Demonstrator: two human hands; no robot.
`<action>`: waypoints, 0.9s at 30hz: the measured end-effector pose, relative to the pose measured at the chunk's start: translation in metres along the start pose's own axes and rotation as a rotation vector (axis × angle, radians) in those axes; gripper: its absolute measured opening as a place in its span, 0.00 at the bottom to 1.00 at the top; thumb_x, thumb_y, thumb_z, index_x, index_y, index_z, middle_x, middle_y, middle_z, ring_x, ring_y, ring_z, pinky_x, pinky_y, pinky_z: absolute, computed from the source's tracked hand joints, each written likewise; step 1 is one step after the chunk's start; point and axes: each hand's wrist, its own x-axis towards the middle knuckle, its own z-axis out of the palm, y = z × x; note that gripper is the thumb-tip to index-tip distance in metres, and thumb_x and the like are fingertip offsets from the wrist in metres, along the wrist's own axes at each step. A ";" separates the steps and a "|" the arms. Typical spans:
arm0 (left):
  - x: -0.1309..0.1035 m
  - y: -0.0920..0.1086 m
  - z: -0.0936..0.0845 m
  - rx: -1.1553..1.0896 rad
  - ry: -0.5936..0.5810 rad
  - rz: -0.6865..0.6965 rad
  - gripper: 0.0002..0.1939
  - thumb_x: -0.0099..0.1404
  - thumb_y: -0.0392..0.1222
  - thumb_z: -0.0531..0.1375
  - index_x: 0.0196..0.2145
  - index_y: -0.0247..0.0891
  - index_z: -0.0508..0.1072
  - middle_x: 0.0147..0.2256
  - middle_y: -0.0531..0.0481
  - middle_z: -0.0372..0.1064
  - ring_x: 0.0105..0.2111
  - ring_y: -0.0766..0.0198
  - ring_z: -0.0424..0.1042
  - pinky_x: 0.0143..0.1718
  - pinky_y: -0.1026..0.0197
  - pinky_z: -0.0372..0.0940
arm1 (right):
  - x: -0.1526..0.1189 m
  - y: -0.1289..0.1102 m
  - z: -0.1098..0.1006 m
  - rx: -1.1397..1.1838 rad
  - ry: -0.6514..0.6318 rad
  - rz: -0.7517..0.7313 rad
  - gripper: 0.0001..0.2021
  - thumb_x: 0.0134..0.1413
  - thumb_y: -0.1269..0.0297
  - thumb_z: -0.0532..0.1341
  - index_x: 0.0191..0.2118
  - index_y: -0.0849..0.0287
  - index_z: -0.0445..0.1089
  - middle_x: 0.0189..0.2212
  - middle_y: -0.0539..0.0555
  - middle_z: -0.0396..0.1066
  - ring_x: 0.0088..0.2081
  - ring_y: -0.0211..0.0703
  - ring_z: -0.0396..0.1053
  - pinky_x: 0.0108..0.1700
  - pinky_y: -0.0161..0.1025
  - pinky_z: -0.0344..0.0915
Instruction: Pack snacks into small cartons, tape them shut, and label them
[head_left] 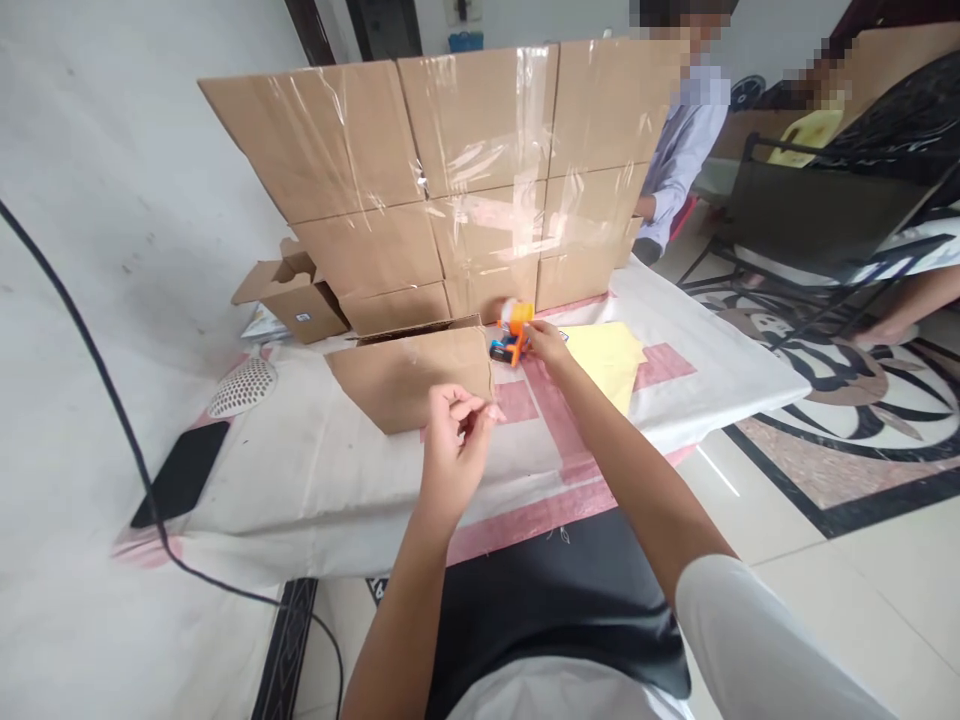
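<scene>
My right hand is closed on a small orange and blue toy, above the table to the right of an open cardboard box. My left hand is raised in front of that box, its fingers curled and thumb near the fingertips; whatever lies between them, if anything, is too small to name. Yellow paper lies flat on the table, partly behind my right forearm.
A wall of taped cardboard stands along the table's back. A small open carton, a white perforated object and a black phone-like slab are at the left. A person is behind the cardboard; a black cable hangs left.
</scene>
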 end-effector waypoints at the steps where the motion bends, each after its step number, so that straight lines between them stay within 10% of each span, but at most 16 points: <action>1: 0.002 -0.001 -0.003 -0.014 -0.011 0.019 0.11 0.73 0.42 0.59 0.43 0.45 0.56 0.36 0.53 0.74 0.35 0.67 0.74 0.36 0.64 0.63 | -0.005 -0.001 0.000 -0.014 -0.033 0.012 0.04 0.59 0.67 0.65 0.35 0.61 0.74 0.26 0.51 0.72 0.28 0.39 0.68 0.31 0.35 0.65; 4: 0.006 -0.003 -0.010 -0.030 -0.041 0.079 0.09 0.75 0.40 0.57 0.44 0.45 0.56 0.39 0.53 0.72 0.37 0.68 0.73 0.38 0.64 0.64 | -0.036 -0.014 -0.018 -0.037 -0.128 -0.009 0.08 0.55 0.65 0.68 0.41 0.60 0.77 0.35 0.53 0.76 0.32 0.39 0.71 0.34 0.35 0.66; 10: 0.002 0.000 -0.015 0.036 -0.125 0.097 0.09 0.75 0.42 0.57 0.45 0.45 0.56 0.40 0.52 0.73 0.38 0.67 0.73 0.38 0.63 0.64 | -0.123 -0.064 -0.040 -0.019 -0.764 -0.147 0.21 0.60 0.43 0.65 0.36 0.59 0.79 0.34 0.55 0.77 0.31 0.40 0.69 0.33 0.37 0.64; 18: 0.000 0.001 -0.033 0.256 0.008 0.032 0.21 0.73 0.47 0.60 0.57 0.46 0.55 0.47 0.46 0.79 0.30 0.66 0.75 0.33 0.61 0.68 | -0.113 -0.097 -0.018 -0.321 -0.581 -0.620 0.08 0.60 0.66 0.63 0.29 0.59 0.73 0.28 0.51 0.73 0.29 0.38 0.65 0.33 0.38 0.59; 22: 0.036 -0.004 -0.068 0.814 0.219 0.305 0.28 0.72 0.47 0.59 0.67 0.41 0.59 0.65 0.36 0.67 0.62 0.48 0.70 0.60 0.45 0.66 | -0.085 -0.124 -0.012 -0.417 -0.422 -0.748 0.08 0.61 0.66 0.62 0.31 0.59 0.73 0.31 0.52 0.75 0.33 0.41 0.68 0.38 0.39 0.60; 24: 0.060 -0.010 -0.084 1.051 0.123 0.375 0.30 0.73 0.50 0.57 0.69 0.39 0.60 0.73 0.38 0.53 0.74 0.41 0.51 0.71 0.35 0.49 | -0.076 -0.134 -0.001 -0.461 -0.484 -0.761 0.07 0.62 0.65 0.62 0.32 0.59 0.73 0.32 0.53 0.74 0.34 0.42 0.68 0.39 0.40 0.60; 27: 0.087 -0.022 -0.099 1.194 -0.012 0.325 0.32 0.76 0.53 0.51 0.71 0.37 0.59 0.73 0.42 0.50 0.74 0.42 0.49 0.73 0.33 0.42 | -0.068 -0.137 0.025 -0.500 -0.620 -0.764 0.07 0.64 0.64 0.60 0.34 0.59 0.71 0.33 0.53 0.73 0.35 0.43 0.68 0.40 0.40 0.60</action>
